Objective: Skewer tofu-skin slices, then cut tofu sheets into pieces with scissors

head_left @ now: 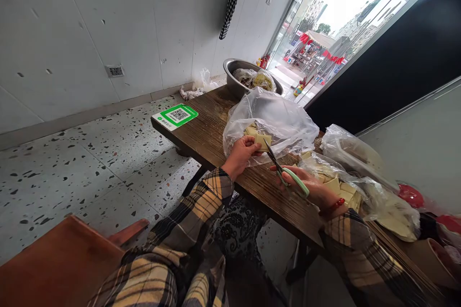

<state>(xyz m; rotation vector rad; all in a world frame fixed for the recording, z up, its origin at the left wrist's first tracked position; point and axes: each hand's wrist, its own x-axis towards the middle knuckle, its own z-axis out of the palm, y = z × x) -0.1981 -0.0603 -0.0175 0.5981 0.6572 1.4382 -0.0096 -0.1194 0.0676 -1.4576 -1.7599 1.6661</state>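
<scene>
Two-handed hold

The left hand (239,156) is pinching a flat, pale-yellow square sheet (262,140); the right hand (314,187) is gripping green-handled metal scissors (298,182), blades overlapping the sheet's four o'clock side. A clear plastic bag (271,111) is lying behind, towards twelve o'clock.

Scissors (275,160) before plastic bag (281,110) on table (205,129), basin (234,81) behind bag, card (179,115) at left

Green-handled scissors (287,172) slant with their tips at a flat pale-yellow square (262,142).
</scene>
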